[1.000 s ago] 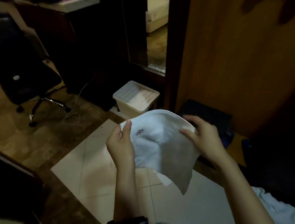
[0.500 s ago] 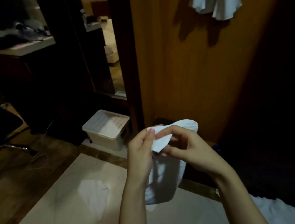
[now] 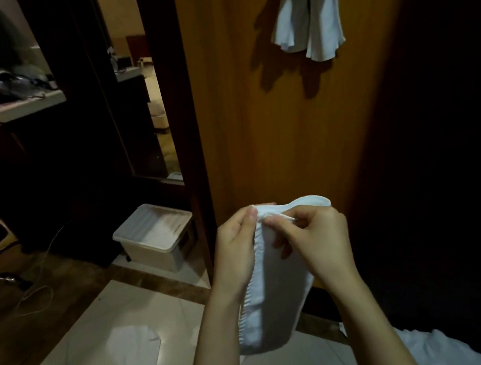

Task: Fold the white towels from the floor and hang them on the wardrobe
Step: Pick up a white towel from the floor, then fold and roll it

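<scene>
Fingers point(image 3: 251, 214) of the left hand point(image 3: 237, 246) and right hand point(image 3: 314, 233) both pinch the folded white towel's point(image 3: 271, 298) top edge. Folding looks done; next, lift it to the wardrobe point(image 3: 289, 142), beside the hung towels point(image 3: 308, 8).

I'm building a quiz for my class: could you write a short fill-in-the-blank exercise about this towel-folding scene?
1. Both hands pinch the top edge of a folded white ____.
2. White towels already hang on the ____ door.
3. The plastic storage box stands on the ____.
4. The left hand and right hand hold the folded towel in the ____, not on the tiles.

Missing words: towel; wardrobe; floor; air
</scene>
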Demonstrator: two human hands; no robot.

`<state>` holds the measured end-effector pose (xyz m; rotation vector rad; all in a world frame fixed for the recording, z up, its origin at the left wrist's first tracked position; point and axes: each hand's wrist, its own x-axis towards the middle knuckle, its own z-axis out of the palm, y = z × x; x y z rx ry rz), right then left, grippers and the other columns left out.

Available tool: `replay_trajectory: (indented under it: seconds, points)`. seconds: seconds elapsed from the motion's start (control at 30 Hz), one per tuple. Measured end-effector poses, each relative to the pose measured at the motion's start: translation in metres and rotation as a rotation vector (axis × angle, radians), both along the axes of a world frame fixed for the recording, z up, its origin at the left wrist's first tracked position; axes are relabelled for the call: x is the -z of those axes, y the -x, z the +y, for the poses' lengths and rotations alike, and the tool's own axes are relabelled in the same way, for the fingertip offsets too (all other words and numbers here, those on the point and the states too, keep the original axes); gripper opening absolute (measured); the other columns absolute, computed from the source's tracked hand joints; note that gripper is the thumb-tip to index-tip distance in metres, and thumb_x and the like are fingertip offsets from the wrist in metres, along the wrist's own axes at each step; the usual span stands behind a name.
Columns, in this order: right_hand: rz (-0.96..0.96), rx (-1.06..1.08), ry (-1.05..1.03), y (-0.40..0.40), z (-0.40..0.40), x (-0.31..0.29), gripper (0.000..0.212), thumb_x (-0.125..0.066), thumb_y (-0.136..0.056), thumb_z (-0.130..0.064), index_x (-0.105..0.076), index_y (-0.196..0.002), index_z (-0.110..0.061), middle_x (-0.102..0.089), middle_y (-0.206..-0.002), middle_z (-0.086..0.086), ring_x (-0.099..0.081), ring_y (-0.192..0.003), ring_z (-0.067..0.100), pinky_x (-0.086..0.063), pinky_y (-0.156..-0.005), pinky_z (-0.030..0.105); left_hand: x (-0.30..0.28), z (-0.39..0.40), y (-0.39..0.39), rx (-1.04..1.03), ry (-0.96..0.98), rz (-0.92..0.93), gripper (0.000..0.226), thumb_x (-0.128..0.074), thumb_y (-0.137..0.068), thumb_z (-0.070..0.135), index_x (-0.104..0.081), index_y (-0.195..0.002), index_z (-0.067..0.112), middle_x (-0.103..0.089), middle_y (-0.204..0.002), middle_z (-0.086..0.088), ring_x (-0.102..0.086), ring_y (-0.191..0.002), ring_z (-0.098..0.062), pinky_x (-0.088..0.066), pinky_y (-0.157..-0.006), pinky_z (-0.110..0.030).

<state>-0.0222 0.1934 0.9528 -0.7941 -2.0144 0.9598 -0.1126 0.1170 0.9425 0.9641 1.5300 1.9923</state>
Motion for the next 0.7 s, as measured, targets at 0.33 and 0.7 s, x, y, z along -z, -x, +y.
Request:
replay_trajectory:
  seconds: [0.33,0.7]
  points:
    - [0.044,0.055,-0.044,0.004,0.001,0.001,0.031,-0.068,-0.085,-0.036,-0.071,-0.061,-0.017,-0.063,-0.048,-0.008,-0.061,-0.049,0.002,-0.048,-0.055,0.018,0.003,0.006,0.005,0.044,0.024,0.065,0.025,-0.047,-0.099,0.017,-0.071,-0.097,0.010,-0.073,-0.093,-0.004,-0.068,-0.094,-0.015,-0.050,-0.085,-0.029]
    - [-0.303,0.002,-0.372,-0.007,0.017,0.010,0.025,-0.067,-0.080,-0.050,-0.063,-0.071,-0.027,-0.048,-0.071,-0.011,-0.048,-0.079,0.014,-0.032,-0.059,0.023,0.012,-0.005,0.017,-0.028,0.059,0.181,0.020,-0.048,-0.096,0.023,-0.068,-0.092,0.021,-0.071,-0.086,0.008,-0.066,-0.086,-0.009,-0.052,-0.077,-0.025]
